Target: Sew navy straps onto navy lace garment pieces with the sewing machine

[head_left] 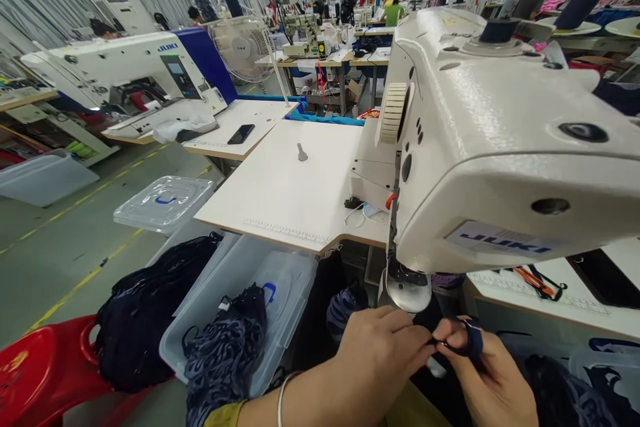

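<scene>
Close together below the head of a white sewing machine (500,133), both hands are closed on one dark navy strap (473,340). My left hand (377,357) comes from the left, its fingertips pinching the strap end. My right hand (493,373) grips the same piece between thumb and forefinger, and part of the strap loops around the forefinger. Something small and dark sits between the fingertips, too small to name. Just above the hands is the machine's round metal plate (409,292).
A white table (280,180) left of the machine carries a small grey metal piece (302,152). Below it, a clear plastic bin (295,280) holds bundled navy straps (227,340). A red stool (40,370) stands left; orange-handled snips (540,282) and a black phone (607,277) lie right.
</scene>
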Demonstrator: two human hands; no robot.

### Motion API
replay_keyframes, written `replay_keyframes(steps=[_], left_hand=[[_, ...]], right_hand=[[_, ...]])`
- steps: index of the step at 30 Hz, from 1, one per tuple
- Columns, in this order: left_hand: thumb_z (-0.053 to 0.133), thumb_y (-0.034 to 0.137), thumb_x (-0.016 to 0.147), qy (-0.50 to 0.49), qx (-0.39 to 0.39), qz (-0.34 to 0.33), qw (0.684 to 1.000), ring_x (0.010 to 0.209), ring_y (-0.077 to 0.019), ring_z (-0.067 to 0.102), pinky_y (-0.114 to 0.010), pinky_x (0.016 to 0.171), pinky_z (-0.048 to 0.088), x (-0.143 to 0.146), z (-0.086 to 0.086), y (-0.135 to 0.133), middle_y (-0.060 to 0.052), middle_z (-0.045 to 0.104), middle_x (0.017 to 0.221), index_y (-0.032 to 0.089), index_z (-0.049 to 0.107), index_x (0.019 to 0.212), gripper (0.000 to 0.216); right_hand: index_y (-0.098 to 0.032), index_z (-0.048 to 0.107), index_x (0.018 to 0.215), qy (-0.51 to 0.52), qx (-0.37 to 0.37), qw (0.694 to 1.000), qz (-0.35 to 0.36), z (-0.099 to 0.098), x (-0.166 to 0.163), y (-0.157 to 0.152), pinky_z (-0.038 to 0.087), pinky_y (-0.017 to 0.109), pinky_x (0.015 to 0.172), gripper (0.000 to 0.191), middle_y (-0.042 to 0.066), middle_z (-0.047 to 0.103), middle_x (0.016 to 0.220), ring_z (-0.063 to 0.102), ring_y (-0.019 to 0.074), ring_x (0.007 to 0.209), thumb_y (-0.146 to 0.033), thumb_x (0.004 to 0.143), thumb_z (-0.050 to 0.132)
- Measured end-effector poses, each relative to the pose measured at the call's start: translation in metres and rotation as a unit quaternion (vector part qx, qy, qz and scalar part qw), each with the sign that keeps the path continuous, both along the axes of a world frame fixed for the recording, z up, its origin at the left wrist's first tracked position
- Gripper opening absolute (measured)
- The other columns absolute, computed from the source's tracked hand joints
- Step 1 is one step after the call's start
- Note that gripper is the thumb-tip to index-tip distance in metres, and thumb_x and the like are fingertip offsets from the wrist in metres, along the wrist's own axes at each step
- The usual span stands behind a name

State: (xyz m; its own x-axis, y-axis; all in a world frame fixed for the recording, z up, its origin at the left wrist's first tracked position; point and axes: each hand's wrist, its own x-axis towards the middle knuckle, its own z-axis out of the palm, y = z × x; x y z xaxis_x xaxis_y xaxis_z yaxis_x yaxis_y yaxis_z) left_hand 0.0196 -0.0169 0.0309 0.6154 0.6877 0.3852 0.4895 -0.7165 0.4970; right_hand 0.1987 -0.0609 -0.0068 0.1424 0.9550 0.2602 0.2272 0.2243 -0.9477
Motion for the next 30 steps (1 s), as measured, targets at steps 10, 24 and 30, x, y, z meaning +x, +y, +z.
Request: replay_keyframes(steps=[10,24,30], left_hand=[[0.035,0.024,0.102,0.075,0.128,0.063,0.987,0.085,-0.0187,0.06,-0.033,0.079,0.049,-0.013,0.002,0.039,-0.006,0.065,0.094,0.015,0.06,0.101,0.026],[0.052,0.026,0.095,0.178,0.287,0.012,0.941,0.121,-0.0185,0.048,-0.03,0.088,0.038,-0.016,-0.013,0.017,-0.001,0.053,0.136,0.025,0.057,0.125,0.03],[0.049,0.036,0.098,0.153,0.278,0.02,0.948,0.116,-0.017,0.051,-0.032,0.09,0.037,-0.012,-0.007,0.017,0.0,0.058,0.129,0.022,0.06,0.121,0.029]], right_hand=[[-0.024,0.054,0.086,-0.114,-0.129,0.985,-0.029,0.007,-0.011,0.047,0.046,0.026,0.061,0.023,-0.003,0.052,0.071,0.052,0.0143,0.064,-0.046,0.087,0.055],[-0.024,0.055,0.113,0.031,-0.153,0.987,0.036,0.002,0.002,0.07,0.044,0.039,0.1,0.036,0.006,0.065,0.107,0.057,0.0225,0.112,-0.05,0.088,0.053],[-0.022,0.063,0.097,-0.101,-0.184,0.978,-0.006,-0.012,0.025,0.071,0.052,0.038,0.081,0.039,0.006,0.07,0.088,0.065,0.0252,0.089,-0.057,0.087,0.048]])
